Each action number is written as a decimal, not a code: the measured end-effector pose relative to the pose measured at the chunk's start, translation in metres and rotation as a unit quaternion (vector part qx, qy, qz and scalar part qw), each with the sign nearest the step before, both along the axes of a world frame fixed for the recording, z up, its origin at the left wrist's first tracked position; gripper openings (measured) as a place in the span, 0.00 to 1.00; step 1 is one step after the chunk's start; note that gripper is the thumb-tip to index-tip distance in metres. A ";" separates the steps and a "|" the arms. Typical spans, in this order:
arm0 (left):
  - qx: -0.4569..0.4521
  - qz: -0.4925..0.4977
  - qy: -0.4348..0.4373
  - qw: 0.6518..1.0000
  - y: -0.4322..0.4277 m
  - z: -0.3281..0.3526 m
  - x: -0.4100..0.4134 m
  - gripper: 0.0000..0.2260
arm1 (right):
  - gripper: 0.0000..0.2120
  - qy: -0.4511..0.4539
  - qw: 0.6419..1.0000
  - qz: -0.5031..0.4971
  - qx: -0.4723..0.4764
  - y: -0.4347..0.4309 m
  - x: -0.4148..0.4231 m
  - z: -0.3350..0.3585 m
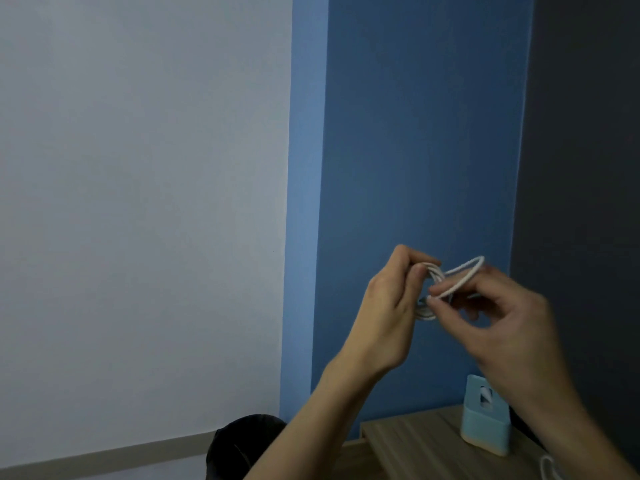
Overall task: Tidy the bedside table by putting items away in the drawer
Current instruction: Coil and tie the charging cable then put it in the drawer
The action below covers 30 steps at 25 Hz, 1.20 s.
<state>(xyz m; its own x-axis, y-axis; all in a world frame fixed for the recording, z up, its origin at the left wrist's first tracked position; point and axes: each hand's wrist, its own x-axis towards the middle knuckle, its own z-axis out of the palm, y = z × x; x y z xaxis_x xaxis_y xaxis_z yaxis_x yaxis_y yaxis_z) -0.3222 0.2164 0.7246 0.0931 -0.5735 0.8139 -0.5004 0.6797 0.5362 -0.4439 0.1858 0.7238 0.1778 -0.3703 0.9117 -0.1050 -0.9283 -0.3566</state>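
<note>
A coiled white cable (460, 271) is held up in the air in front of the blue wall, well above the bedside table (415, 434). My left hand (388, 306) grips the bundled part of the coil. My right hand (498, 317) pinches a loop of the same cable between thumb and fingers. Part of the coil is hidden between the two hands. The drawer is out of view.
A light blue box-shaped object (483, 420) with a cut-out stands on the wooden table top at the lower right. Another bit of white cord (549, 469) lies at the table's bottom edge. A black rounded object (242, 445) sits left of the table.
</note>
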 end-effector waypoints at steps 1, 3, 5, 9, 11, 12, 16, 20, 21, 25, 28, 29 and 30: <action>0.004 -0.010 0.007 1.000 0.001 0.000 -0.002 0.08 | 0.06 -0.003 0.999 -0.048 -0.025 -0.001 0.003 -0.002; 0.008 -0.026 0.020 0.999 0.003 0.000 -0.005 0.08 | 0.09 -0.035 0.996 -0.080 -0.015 -0.001 0.008 -0.005; 0.004 -0.033 0.023 0.999 0.003 0.000 -0.007 0.09 | 0.11 -0.068 0.994 -0.064 0.058 -0.005 0.011 -0.004; -0.015 -0.023 0.008 1.000 0.000 -0.003 -0.010 0.09 | 0.09 -0.028 0.985 0.031 0.167 -0.011 0.019 -0.003; -0.024 -0.021 0.009 0.999 0.001 -0.003 -0.009 0.08 | 0.02 -0.027 0.985 0.041 0.166 -0.012 0.014 0.000; -0.027 -0.019 0.010 0.999 0.002 -0.002 -0.008 0.08 | 0.02 -0.027 0.980 0.084 0.181 -0.013 0.009 0.001; -0.042 0.018 0.003 0.999 0.003 0.005 -0.002 0.08 | 0.30 -0.025 0.912 0.281 0.299 -0.018 -0.013 -0.002; -0.050 0.026 0.039 0.998 0.003 0.010 0.010 0.08 | 0.28 -0.083 0.937 0.173 0.293 -0.029 -0.035 0.002; -0.049 0.026 0.032 0.998 0.003 0.009 0.011 0.08 | 0.20 -0.085 0.949 0.129 0.276 -0.030 -0.040 0.004; -0.032 0.022 -0.002 0.999 0.001 0.004 0.013 0.14 | 0.06 -0.116 0.914 0.199 0.334 -0.026 -0.045 0.013; -0.006 -0.014 -0.023 1.000 0.002 0.003 0.014 0.11 | 0.13 -0.172 0.855 0.324 0.367 -0.020 -0.043 0.013; 0.006 -0.023 -0.026 0.999 0.001 0.002 0.013 0.09 | 0.14 -0.186 0.847 0.347 0.357 -0.019 -0.040 0.013; 0.018 -0.029 -0.021 0.999 0.000 0.001 0.012 0.07 | 0.16 -0.184 0.853 0.358 0.332 -0.016 -0.035 0.012</action>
<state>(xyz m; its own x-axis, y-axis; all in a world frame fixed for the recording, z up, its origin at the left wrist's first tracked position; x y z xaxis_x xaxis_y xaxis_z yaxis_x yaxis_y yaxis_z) -0.3100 0.2167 0.7257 0.0260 -0.6053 0.7956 -0.4835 0.6890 0.5400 -0.4794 0.1702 0.7356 0.3213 -0.7439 0.5860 0.6369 -0.2882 -0.7151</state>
